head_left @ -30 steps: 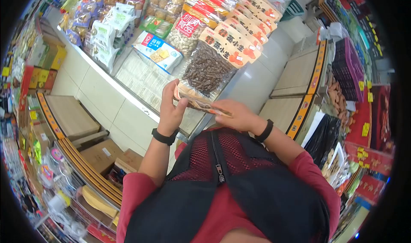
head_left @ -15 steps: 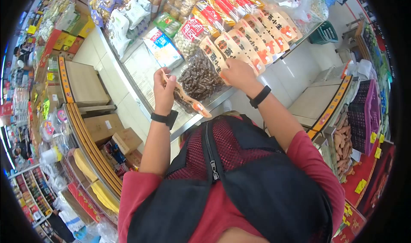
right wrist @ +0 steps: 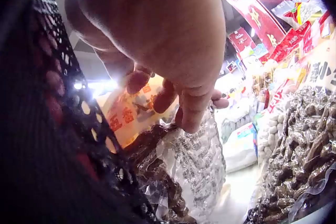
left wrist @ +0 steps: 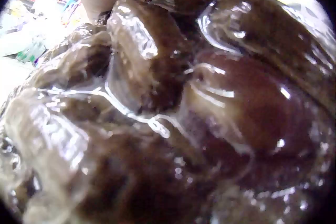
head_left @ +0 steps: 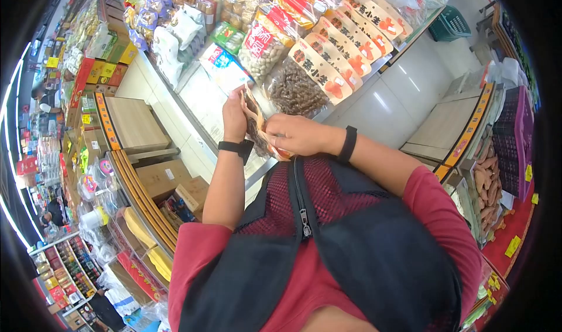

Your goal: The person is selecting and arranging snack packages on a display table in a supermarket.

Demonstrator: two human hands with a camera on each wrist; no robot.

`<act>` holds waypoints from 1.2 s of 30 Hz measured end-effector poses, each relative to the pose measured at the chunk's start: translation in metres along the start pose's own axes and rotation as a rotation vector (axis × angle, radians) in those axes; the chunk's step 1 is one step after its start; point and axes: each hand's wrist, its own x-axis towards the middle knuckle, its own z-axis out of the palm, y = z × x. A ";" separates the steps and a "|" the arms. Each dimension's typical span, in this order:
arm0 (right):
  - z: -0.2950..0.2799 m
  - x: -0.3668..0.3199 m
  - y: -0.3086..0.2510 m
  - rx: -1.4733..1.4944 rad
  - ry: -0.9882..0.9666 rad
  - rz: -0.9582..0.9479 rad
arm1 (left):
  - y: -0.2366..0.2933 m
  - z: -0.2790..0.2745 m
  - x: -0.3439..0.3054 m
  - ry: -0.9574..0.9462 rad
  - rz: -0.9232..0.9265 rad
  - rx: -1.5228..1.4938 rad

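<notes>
A clear plastic bag of dark brown, shelled-nut-like pieces with a cream header (head_left: pixel 255 121) is held upright over the table's near edge, between both hands. My left hand (head_left: pixel 234 120) grips its far side, thumb on the header. The right hand (head_left: pixel 301 134) pinches its near side with curled fingers. In the right wrist view, those fingers (right wrist: pixel 191 111) lie at the bag's top, and a silvery printed panel (right wrist: pixel 197 166) shows below. Glossy brown pieces (left wrist: pixel 152 50) fill the left wrist view through the film. A similar bag (head_left: pixel 298 89) lies just ahead on the table.
Several cream-labelled bags (head_left: pixel 333 51) lie overlapped along the table's right edge. Near the left hand are a blue-and-white pack (head_left: pixel 225 68) and a bag of pale nuts (head_left: pixel 257 54). Wooden-topped shelves (head_left: pixel 132 123) flank both sides. A green basket (head_left: pixel 449 24) stands on the floor.
My right hand left the held bag, reached to the front bag in the row, then came back to the held bag. The left hand kept its grip; the row's front bag now lies turned differently.
</notes>
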 end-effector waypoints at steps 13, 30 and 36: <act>-0.076 -0.013 0.060 -0.654 0.598 0.480 | 0.003 -0.037 -0.006 0.118 0.095 0.109; -0.018 0.020 0.003 -0.159 0.335 0.233 | 0.013 -0.023 0.008 -0.020 -0.094 -0.030; -0.002 0.030 0.004 -0.158 0.323 0.088 | 0.007 -0.013 0.016 -0.102 -0.128 -0.048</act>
